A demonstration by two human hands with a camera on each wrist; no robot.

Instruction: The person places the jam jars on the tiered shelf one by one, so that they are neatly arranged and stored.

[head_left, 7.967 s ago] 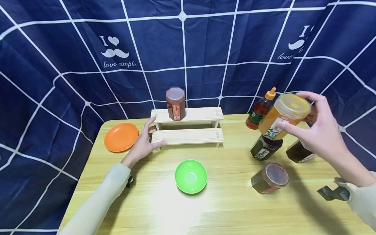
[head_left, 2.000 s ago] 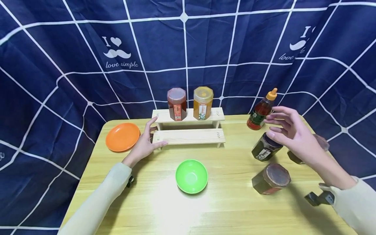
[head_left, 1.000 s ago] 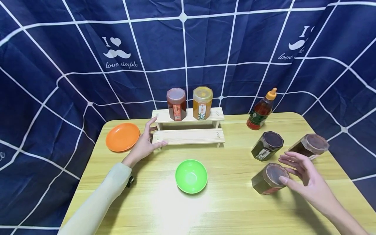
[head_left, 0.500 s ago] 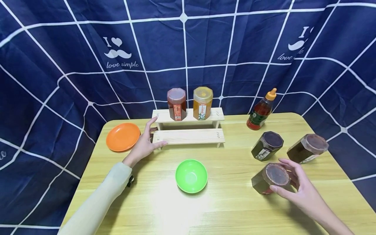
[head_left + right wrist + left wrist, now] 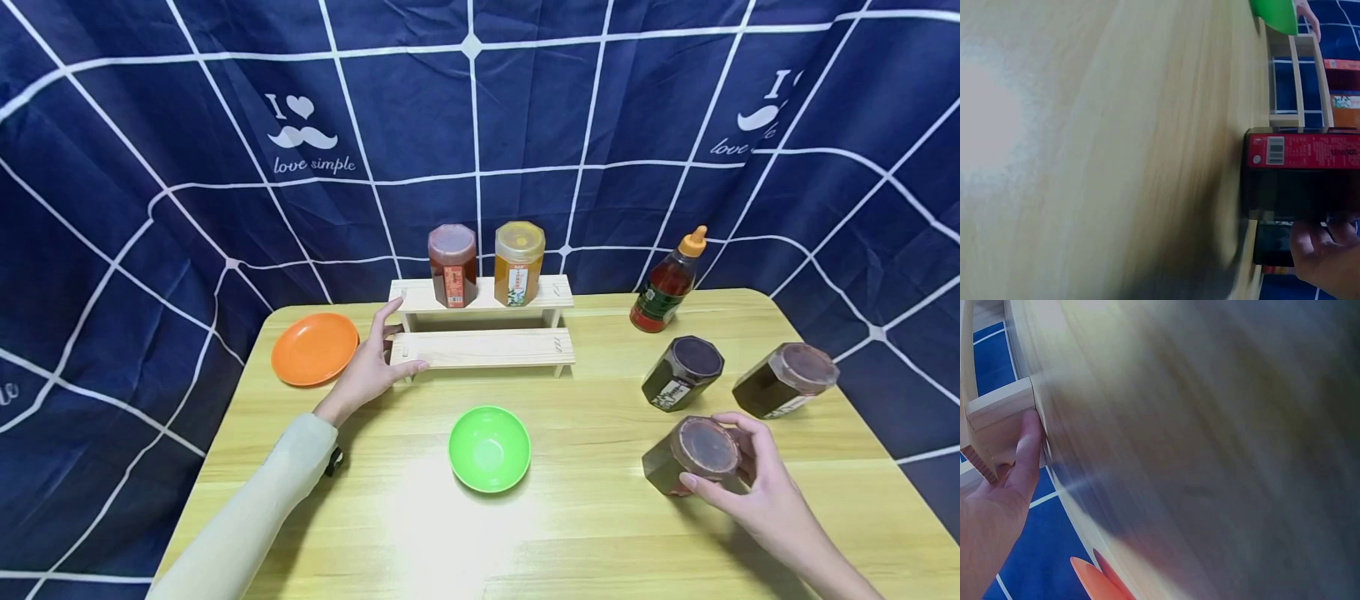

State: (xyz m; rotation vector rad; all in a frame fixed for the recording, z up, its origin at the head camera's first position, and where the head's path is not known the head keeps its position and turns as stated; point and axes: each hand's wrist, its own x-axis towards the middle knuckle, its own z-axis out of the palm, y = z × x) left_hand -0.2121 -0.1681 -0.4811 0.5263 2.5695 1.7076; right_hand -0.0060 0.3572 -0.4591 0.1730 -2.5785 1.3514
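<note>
Your right hand grips the near dark jar; two more dark jars and a sauce bottle crowd behind it. Open tabletop runs leftward to the wooden rack's lower step, past the green bowl.

Bright overhead glare on table; wrist views blurred; edges bowed

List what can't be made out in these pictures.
- Left wrist view: table top smeared by motion blur; orange plate cut off by the bottom edge.
- Right wrist view: right hand cut by the frame corner, so its grip on the dark jar is mostly unseen.
- Head view: jar labels too small to read.
</note>
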